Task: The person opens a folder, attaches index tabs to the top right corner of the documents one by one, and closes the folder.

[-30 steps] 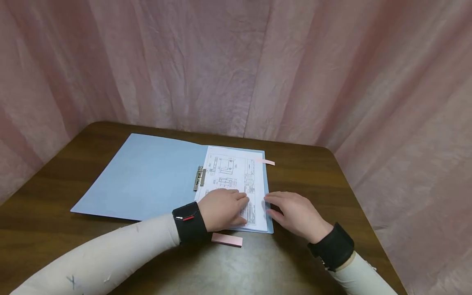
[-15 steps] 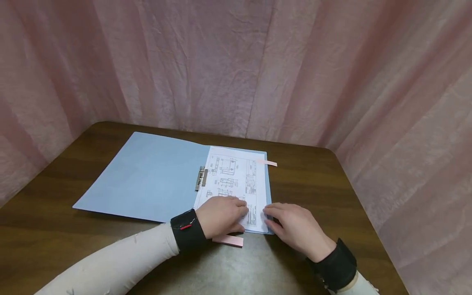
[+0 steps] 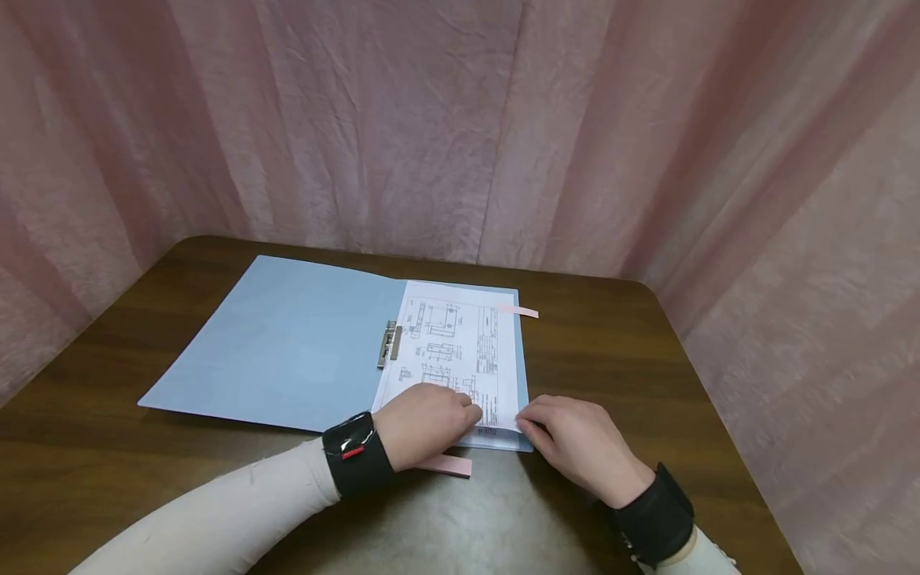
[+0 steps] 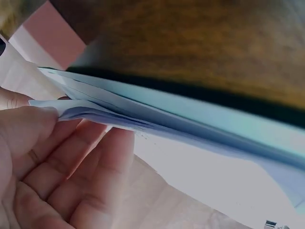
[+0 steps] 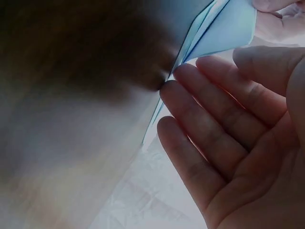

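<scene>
A light-blue folder (image 3: 287, 343) lies spread open on the table. White sheets with technical drawings (image 3: 460, 343) lie on its right side, beside a metal binder clip (image 3: 389, 345) at the spine. My left hand (image 3: 420, 423) pinches the near edge of some sheets between thumb and fingers; in the left wrist view those sheets (image 4: 95, 110) bend up from the ones below. My right hand (image 3: 582, 439) is at the near right corner, its fingertips against the paper's side edge. In the right wrist view, its fingers (image 5: 205, 109) are extended and the thumb stands apart from the paper.
A pink sticky strip (image 3: 525, 311) sticks out past the folder's right edge. Partly behind my left hand, a pink sticky-note pad (image 3: 454, 466) rests on the brown table (image 3: 611, 343). A pink curtain (image 3: 431, 136) hangs behind the table.
My left hand has moved toward the near edge of the sheets and taken hold of it, and that edge is now lifted. My right hand has slid nearer along the right edge.
</scene>
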`<control>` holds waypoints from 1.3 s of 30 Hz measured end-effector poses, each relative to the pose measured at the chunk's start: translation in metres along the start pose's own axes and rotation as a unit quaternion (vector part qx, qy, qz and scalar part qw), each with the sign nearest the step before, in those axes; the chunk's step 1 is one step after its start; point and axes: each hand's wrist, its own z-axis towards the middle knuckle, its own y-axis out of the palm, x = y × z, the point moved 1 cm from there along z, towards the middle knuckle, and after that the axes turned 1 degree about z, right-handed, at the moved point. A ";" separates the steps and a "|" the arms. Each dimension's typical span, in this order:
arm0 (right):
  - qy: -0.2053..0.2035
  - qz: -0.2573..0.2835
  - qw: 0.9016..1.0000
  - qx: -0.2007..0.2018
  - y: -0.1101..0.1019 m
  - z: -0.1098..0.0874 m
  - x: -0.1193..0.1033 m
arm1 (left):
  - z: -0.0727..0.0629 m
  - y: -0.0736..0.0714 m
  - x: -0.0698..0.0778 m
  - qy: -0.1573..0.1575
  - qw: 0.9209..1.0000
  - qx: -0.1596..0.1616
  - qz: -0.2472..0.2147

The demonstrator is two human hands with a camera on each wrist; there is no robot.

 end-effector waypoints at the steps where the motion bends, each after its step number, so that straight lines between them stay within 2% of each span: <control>1: -0.002 0.000 1.000 0.004 0.000 0.000 0.001 | 0.001 0.000 0.000 0.000 1.000 0.000 0.007; 5: -0.008 0.002 1.000 0.021 0.001 0.000 0.003 | 0.004 -0.001 0.001 -0.015 1.000 0.001 0.001; 17: 0.021 -0.006 0.999 0.041 0.001 0.000 0.001 | 0.002 -0.004 -0.004 -0.047 0.997 0.029 -0.062; 20: 0.021 -0.006 0.999 0.048 0.001 0.000 0.001 | 0.000 -0.004 -0.006 -0.068 0.992 0.028 -0.103; 23: 0.021 -0.004 0.998 0.053 0.001 -0.001 0.001 | -0.002 -0.005 -0.009 -0.095 0.984 0.029 -0.150; 26: 0.020 -0.003 0.998 0.057 0.002 -0.002 0.002 | -0.003 -0.006 -0.011 -0.107 0.978 0.033 -0.176; 31: 0.015 0.006 0.998 0.062 0.003 -0.002 0.002 | -0.005 -0.008 -0.013 -0.106 0.975 0.047 -0.188; 39: 0.018 -0.006 0.996 0.087 0.004 -0.002 0.002 | -0.010 -0.008 -0.021 -0.083 0.967 0.094 -0.222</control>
